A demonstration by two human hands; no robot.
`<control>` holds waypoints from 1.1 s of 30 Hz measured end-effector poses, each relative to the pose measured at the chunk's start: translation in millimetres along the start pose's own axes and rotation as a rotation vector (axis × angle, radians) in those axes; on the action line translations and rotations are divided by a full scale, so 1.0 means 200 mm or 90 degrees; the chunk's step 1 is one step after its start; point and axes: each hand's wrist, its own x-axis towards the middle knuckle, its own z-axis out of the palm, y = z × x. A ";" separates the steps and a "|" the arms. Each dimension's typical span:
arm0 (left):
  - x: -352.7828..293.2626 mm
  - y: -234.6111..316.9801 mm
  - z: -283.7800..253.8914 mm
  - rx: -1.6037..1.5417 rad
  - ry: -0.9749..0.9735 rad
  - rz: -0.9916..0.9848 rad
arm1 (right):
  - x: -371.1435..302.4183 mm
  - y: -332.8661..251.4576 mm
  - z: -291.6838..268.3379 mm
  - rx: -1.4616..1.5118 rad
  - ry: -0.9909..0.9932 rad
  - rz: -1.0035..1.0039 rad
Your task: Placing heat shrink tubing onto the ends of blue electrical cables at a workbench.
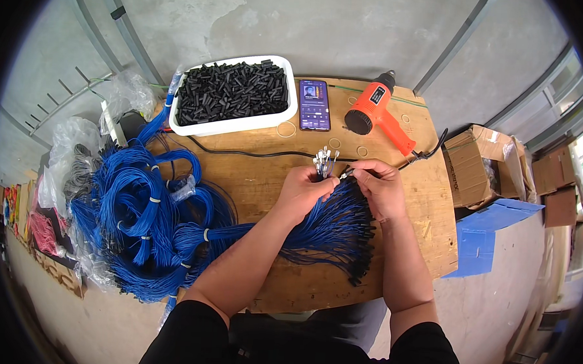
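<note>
My left hand (306, 190) is closed round a bundle of blue wires; their silvery terminals (323, 159) stick up above the fingers. Close beside it, my right hand (381, 190) pinches a small black sleeve (348, 173) at one wire's end, near the left fingertips. Beneath both hands, blue wires (332, 226) fan out over the wooden table (419, 243), many tipped with black sleeves (358, 271). The bundle runs left to tied coils of blue wire (144, 208). Behind, a white tub (294, 97) holds a heap of loose black sleeves (233, 91).
A phone (315, 106) with a lit screen lies beside the tub. The orange heat gun (378, 114) rests at the back right. A black cord (260, 155) crosses the table near rubber bands (286, 129). Cardboard boxes (471, 167) stand right; plastic bags (75, 153) left.
</note>
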 end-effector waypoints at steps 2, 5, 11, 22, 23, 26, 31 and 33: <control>0.00 0.00 0.00 0.001 -0.004 0.000 | 0.00 0.00 0.00 -0.014 0.005 0.001; 0.00 0.00 0.00 0.001 -0.005 0.000 | 0.00 0.00 0.00 -0.041 0.009 0.000; -0.01 0.01 0.00 0.003 -0.015 0.007 | -0.01 -0.02 0.00 -0.078 -0.010 -0.009; 0.00 -0.03 0.01 -0.012 0.022 0.036 | 0.00 -0.02 -0.02 -0.073 0.013 -0.005; 0.00 -0.03 0.01 -0.003 0.019 0.042 | 0.00 -0.02 -0.02 -0.043 0.008 -0.009; 0.00 -0.04 0.00 0.019 0.011 0.056 | 0.01 -0.05 -0.01 0.052 -0.007 0.039; 0.01 -0.04 0.00 0.070 0.007 0.053 | 0.02 -0.06 -0.06 0.191 -0.038 0.158; 0.00 -0.04 0.00 0.066 0.018 0.047 | 0.03 -0.05 -0.06 0.208 -0.051 0.182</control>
